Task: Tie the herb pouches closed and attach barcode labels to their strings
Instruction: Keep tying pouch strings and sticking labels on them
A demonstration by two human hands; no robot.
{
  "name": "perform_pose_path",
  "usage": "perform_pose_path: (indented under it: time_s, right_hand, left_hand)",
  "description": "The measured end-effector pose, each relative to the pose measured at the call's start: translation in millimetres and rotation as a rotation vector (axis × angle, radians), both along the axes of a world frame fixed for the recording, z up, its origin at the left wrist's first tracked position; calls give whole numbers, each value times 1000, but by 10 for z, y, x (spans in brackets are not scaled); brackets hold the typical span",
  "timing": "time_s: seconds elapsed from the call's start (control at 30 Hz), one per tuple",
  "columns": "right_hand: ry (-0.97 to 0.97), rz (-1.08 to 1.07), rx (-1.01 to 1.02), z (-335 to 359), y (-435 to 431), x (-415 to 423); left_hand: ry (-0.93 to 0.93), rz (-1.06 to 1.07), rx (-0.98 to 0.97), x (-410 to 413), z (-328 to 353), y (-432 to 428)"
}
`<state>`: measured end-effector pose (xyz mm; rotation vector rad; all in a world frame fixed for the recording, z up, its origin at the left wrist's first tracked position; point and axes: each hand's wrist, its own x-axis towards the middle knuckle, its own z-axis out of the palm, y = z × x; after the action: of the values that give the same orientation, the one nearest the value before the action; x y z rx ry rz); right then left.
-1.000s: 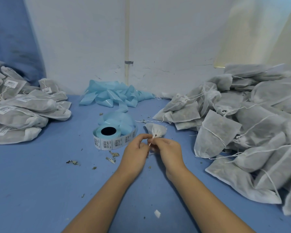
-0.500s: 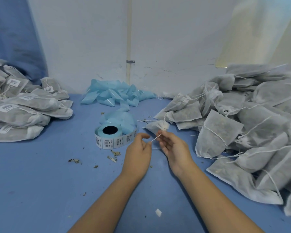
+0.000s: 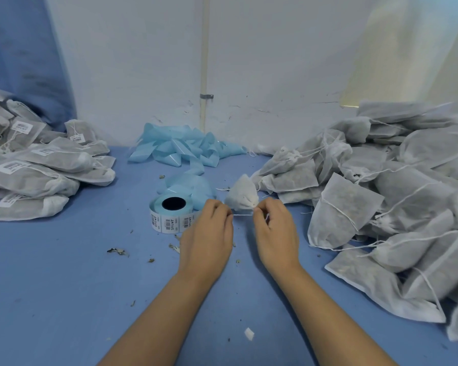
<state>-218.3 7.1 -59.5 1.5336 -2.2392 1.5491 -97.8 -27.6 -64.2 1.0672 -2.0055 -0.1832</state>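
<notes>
A small white herb pouch (image 3: 240, 192) lies on the blue table just beyond my hands, its gathered neck turned toward me. My left hand (image 3: 208, 233) and my right hand (image 3: 275, 231) each pinch an end of the pouch's white string (image 3: 242, 214), which runs taut between them below the neck. A roll of barcode labels (image 3: 169, 216) on blue backing stands just left of my left hand.
A big heap of untied grey pouches (image 3: 381, 196) fills the right side. Labelled pouches (image 3: 37, 167) are stacked at the left. Spent blue backing tape (image 3: 185, 147) is piled at the wall. Herb crumbs (image 3: 118, 250) and a paper scrap (image 3: 249, 334) dot the table (image 3: 64, 286).
My hands were together at the pouch neck, then moved apart sideways. The string now stretches tight between them, and the pouch has tipped upward slightly.
</notes>
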Motion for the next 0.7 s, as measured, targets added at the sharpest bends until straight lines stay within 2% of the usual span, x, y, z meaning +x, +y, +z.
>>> perform_pose_path:
  time_s: [0.13,0.23,0.33,0.57,0.7]
  right_hand:
    - [267,-56,127,-30,16,30]
    - [336,-16,100,-32,34,59]
    - [361,37,78,-22,48,92]
    - [239,38,-142,-37,39,95]
    - [51,63,-279,-40,38,75]
  left_hand:
    - [59,-212,2,-18,-24,14]
    - [120,-331,73,-55,-48,-1]
    - [145,-330,112,-63,-57,-36]
    - [126,-323,106,-75,-64,-44]
    - [160,-371,91,-71,-55,-26]
